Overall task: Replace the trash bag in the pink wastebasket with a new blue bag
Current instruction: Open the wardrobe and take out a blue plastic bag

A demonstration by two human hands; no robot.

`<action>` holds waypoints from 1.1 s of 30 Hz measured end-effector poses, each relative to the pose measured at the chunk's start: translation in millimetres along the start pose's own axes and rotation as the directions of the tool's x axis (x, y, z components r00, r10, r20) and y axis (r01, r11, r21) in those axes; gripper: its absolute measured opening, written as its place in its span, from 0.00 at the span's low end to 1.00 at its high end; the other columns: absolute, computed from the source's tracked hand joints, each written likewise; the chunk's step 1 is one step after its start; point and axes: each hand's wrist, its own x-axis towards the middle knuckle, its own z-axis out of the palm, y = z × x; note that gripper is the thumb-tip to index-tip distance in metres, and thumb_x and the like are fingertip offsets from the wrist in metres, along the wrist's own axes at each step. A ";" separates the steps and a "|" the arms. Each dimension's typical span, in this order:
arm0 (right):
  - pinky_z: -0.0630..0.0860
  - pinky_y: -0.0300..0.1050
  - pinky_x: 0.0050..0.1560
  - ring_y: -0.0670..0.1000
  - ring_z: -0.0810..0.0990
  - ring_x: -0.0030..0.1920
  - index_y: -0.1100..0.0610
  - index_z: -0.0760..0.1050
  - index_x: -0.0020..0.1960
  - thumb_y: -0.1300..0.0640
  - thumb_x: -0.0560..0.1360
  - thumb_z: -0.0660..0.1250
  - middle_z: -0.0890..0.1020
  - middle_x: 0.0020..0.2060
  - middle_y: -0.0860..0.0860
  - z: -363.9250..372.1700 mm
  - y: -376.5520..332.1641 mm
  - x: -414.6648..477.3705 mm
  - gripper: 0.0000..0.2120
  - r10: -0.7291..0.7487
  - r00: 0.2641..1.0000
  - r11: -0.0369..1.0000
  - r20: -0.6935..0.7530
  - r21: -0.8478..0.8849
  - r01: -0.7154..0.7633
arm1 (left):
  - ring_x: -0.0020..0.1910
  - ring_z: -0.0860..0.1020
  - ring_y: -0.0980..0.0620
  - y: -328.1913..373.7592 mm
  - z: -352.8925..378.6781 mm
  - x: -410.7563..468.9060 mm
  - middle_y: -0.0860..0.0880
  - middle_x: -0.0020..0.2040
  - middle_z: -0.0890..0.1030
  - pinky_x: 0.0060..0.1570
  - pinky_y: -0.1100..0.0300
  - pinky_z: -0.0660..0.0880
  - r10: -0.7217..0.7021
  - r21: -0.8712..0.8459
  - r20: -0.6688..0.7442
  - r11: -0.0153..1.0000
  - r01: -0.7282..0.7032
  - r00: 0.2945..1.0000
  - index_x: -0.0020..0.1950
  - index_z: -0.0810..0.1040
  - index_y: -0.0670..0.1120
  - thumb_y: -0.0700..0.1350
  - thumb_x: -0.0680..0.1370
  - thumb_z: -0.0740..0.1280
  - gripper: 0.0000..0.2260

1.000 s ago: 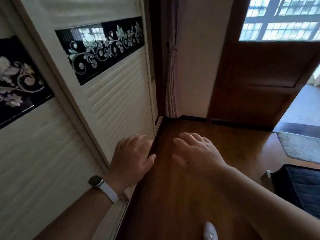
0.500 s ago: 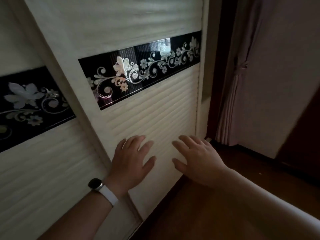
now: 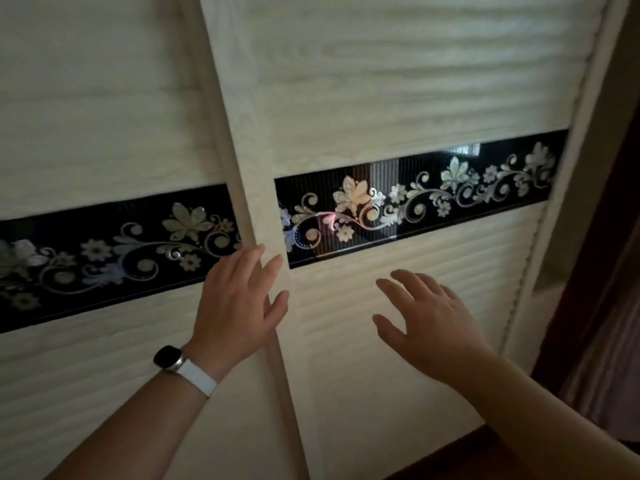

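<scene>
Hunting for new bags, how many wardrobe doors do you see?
2: the left door beside the left hand, the right door behind the right hand. More may lie off frame.

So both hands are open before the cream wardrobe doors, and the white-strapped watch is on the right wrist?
No. The head view shows the white-strapped black watch on the left wrist. Otherwise right: the left hand and right hand are both open before the cream ribbed wardrobe doors with the black flowered band.
</scene>
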 end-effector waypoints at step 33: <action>0.60 0.65 0.70 0.60 0.59 0.75 0.54 0.64 0.72 0.41 0.74 0.60 0.63 0.72 0.60 102.9 -19.4 274.7 0.31 -0.311 0.469 0.935 -0.826 -0.177 0.307 | 0.73 0.63 0.38 -61.8 100.4 141.0 0.38 0.74 0.61 0.68 0.36 0.62 -0.012 0.028 -0.584 0.999 0.035 0.812 0.74 0.64 0.44 0.56 0.73 0.67 0.33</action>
